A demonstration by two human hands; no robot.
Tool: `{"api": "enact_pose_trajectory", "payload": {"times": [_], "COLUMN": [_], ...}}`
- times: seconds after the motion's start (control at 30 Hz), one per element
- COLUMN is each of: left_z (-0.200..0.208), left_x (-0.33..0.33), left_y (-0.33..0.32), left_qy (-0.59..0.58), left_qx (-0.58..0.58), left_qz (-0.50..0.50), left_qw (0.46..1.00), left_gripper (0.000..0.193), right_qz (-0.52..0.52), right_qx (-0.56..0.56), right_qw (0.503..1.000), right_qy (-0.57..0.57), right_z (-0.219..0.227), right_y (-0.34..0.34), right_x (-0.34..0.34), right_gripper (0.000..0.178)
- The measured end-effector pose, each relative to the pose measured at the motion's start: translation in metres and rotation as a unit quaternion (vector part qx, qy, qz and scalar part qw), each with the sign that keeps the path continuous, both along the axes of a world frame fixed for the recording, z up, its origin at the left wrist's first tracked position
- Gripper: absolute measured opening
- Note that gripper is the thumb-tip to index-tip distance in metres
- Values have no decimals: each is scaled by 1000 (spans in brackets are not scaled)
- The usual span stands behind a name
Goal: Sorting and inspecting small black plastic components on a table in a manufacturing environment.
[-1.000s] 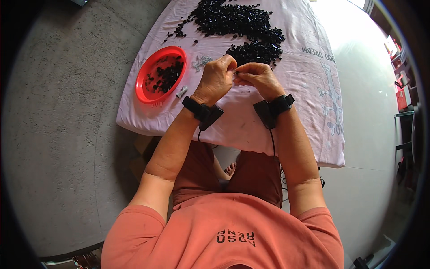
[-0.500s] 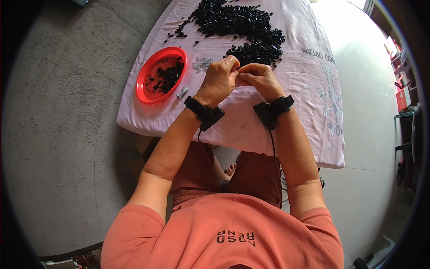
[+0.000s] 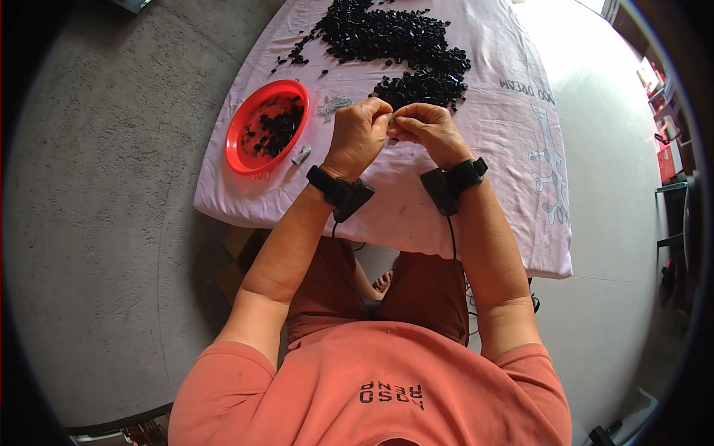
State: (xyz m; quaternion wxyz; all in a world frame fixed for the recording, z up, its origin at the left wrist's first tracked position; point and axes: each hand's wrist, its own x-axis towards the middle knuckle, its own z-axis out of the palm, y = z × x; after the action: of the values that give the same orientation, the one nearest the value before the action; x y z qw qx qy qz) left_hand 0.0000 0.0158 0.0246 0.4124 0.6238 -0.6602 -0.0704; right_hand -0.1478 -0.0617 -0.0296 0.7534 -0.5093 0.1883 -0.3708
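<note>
My left hand [image 3: 358, 135] and my right hand [image 3: 431, 132] meet over the cloth-covered table, fingertips pinched close together. What sits between the fingertips is too small and too covered to name. Just beyond them lies a heap of small shiny black pieces [image 3: 420, 88], which joins a larger spread of the same pieces [image 3: 387, 33] farther back. To the left of my left hand is a red round basin [image 3: 233, 141] with more black pieces in it. A small grey object [image 3: 301, 154] rests on the cloth between the basin and my left wrist.
A pale pink printed cloth [image 3: 498, 201] covers the table. Black devices are strapped to both wrists, with a cable [image 3: 452, 241] hanging from the right one. Grey concrete floor [image 3: 104, 223] lies to the left; red items and chairs line the far right.
My fingertips have drawn slightly apart, and my left hand has shifted a little left and down. The basin and the heap of black pieces stay in place.
</note>
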Motion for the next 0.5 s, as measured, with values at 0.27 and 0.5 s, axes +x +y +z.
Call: {"api": "enact_pose_trajectory", "payload": {"times": [0.27,0.5], "left_z": [6,8], "left_x": [-3,-4], "left_y": [-1,-1], "left_qy": [-16,-28], "left_qx": [-21,-19], "left_qz": [-3,-11], "left_qw": [1000,999], "left_gripper": [7,6], "right_qz": [6,-16], "right_qx": [-3,-12], "right_qw": [1000,1000], "right_qy": [-7,1], "right_z": [0,0], "right_y": [0,0], "right_x": [-1,-1], "right_gripper": [17,16]}}
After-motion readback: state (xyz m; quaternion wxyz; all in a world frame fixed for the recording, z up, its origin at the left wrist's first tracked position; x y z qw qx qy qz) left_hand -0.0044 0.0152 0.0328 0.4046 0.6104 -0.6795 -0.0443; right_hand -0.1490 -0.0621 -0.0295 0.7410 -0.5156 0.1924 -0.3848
